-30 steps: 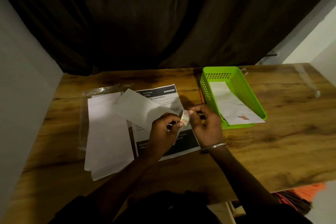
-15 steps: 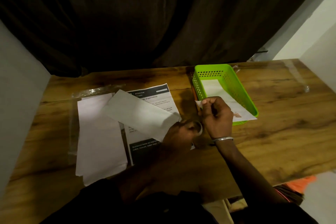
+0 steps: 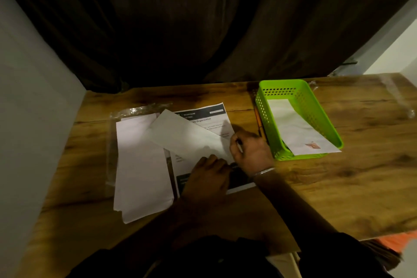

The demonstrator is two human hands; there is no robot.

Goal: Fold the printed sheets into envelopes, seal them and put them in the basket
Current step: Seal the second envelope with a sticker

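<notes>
A wooden bench [image 3: 361,187] meets a grey wall [image 3: 33,119] at left, with a dark curtain [image 3: 203,29] behind. A white envelope [image 3: 180,135] lies slanted across a printed sheet [image 3: 216,124]. The left hand [image 3: 207,176] rests knuckles-up on its near end. The right hand [image 3: 252,153] curls at its corner, just beside a green basket [image 3: 316,110]. Whether either grips anything cannot be told.

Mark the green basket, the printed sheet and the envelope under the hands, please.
Basket [image 3: 279,90]: head view, on its perforated far wall.
Printed sheet [image 3: 199,112]: head view, on the dark header band.
Envelope [image 3: 187,135]: head view, on the middle of its white face.
</notes>
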